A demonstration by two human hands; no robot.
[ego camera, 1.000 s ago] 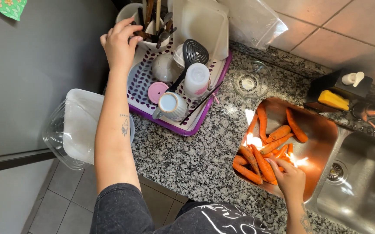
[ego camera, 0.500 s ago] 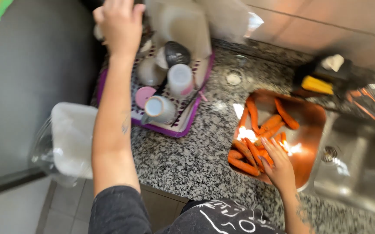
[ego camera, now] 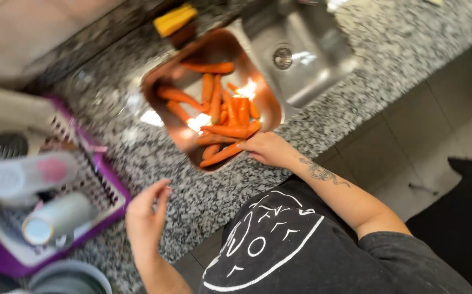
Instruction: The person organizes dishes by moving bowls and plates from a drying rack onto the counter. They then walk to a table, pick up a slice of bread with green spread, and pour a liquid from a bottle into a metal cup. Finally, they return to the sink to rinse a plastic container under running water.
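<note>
Carrots [ego camera: 222,117] seemingly under right hand [ego camera: 268,148]

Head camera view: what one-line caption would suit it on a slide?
Right hand rests at the rim of a metal tray of carrots on a granite counter; left hand hovers empty.

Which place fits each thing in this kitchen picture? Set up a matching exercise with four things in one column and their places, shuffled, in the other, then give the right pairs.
Things:
1. carrots
2. right hand
3. left hand
4. yellow sponge

Places:
A. over the granite counter, beside the purple dish rack, open and holding nothing
B. at the back of the counter, behind the tray
C. lying in the copper-coloured tray
D. at the near edge of the tray, by the nearest carrot

Pairs: 1-C, 2-D, 3-A, 4-B
</note>
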